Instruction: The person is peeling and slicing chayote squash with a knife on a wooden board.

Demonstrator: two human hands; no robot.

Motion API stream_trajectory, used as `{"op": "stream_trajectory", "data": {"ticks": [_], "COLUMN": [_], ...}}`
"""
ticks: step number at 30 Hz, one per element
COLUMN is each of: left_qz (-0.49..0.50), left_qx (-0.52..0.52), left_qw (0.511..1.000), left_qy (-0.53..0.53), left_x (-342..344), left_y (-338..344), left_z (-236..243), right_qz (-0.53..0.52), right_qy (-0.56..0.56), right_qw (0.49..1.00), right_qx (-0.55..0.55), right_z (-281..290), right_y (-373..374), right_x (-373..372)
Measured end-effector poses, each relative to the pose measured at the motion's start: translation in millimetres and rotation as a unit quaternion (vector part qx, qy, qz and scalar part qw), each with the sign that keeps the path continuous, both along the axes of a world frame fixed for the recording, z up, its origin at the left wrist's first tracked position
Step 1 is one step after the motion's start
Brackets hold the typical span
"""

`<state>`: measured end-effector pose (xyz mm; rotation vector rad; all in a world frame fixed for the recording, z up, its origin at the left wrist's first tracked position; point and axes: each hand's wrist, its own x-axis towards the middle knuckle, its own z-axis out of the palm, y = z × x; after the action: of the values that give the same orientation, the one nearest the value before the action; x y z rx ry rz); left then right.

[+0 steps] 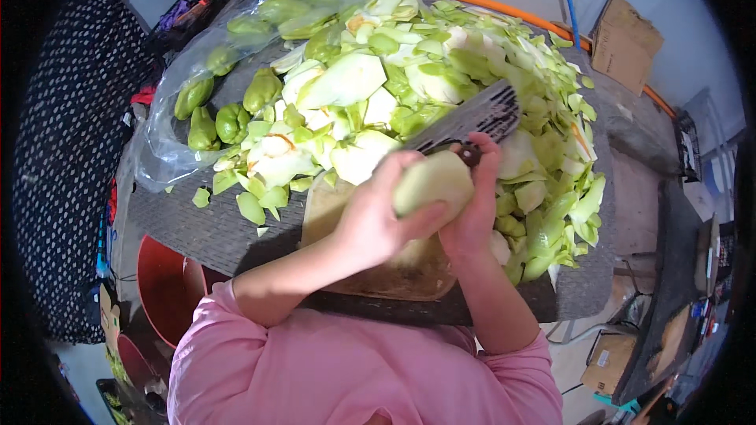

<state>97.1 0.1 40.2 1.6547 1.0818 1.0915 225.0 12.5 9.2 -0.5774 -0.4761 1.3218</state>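
Observation:
My left hand is wrapped round a pale, peeled chayote, its thumb lying across the near side. Against the chayote's right side, my right hand grips the dark handle of a broad-bladed knife. The blade points up and to the right, its face marked with dark streaks. Both hands are above a wooden cutting board, which my forearms partly cover. A large heap of green peel with peeled chayotes in it spreads just beyond the hands.
Unpeeled green chayotes lie in and around a clear plastic bag at the left of the grey table. Below the table's left edge stands a red bucket. An orange pipe runs behind, near a cardboard piece.

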Motion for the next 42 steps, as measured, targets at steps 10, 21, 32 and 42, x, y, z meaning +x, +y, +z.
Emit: {"op": "stream_trajectory", "data": {"ticks": [10,21,32,42], "left_qz": [0.02,-0.032,0.081,0.026], "left_qx": [-0.205,-0.199,-0.146,-0.17], "left_qw": [0.94,0.945,0.964,0.975], "left_qy": [-0.271,-0.257,-0.206,-0.143], "left_x": [-82,-89,-110,-107], "left_y": [47,43,50,43], "left_z": [-18,-29,-17,-17], "right_qz": [0.047,0.116,0.209,0.22], "right_qy": [-0.295,-0.28,-0.358,-0.326], "right_qw": [0.953,0.953,0.91,0.919], "right_qx": [0.045,-0.018,-0.004,-0.036], "right_z": [41,27,20,24], "right_y": [-10,-10,-15,-15], "right_x": [16,-3,-11,-14]}}
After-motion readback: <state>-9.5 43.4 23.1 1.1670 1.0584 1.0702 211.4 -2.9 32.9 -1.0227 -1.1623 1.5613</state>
